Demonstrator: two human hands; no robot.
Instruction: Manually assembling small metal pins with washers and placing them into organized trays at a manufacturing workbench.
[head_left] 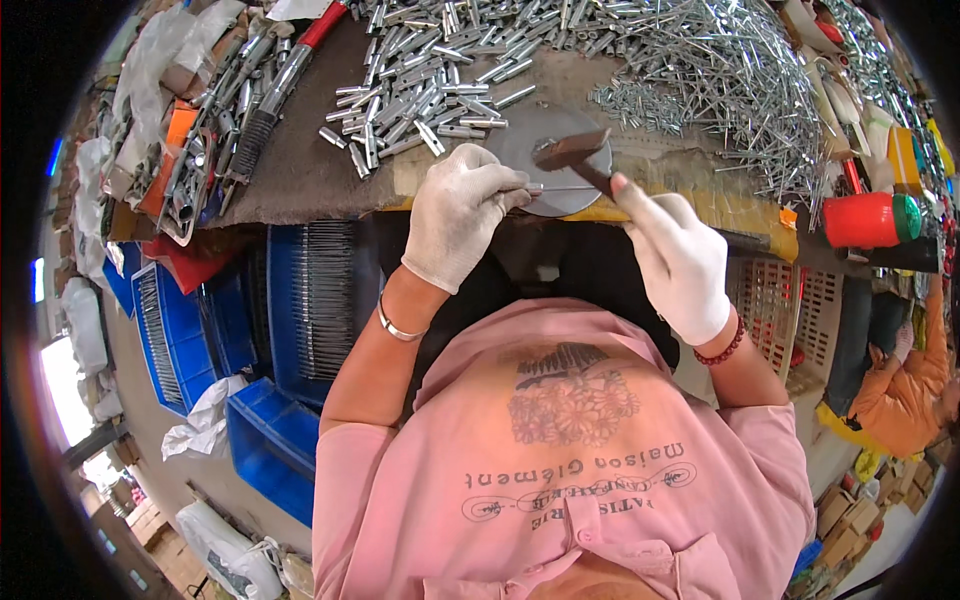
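Observation:
My left hand (452,218), in a white glove, pinches a slim metal piece (568,188) at its left end. The piece lies level across the near part of a round grey metal plate (545,125) at the bench edge. In my gloved right hand (682,262) is a hammer (574,150), gripped by its handle. Its dark head hangs over the plate, just beyond the slim piece; whether it touches the plate, I cannot tell. Beyond my left hand lie many loose metal sleeves (420,100).
Thin metal rods or pins (735,80) are heaped at the back right, beside small fittings (640,108). Tools, including a red-handled one (322,25), lie at the left. A red jar with a green lid (870,220) sits right. Blue bins (285,300) stand below left; a person in orange (905,390) is far right.

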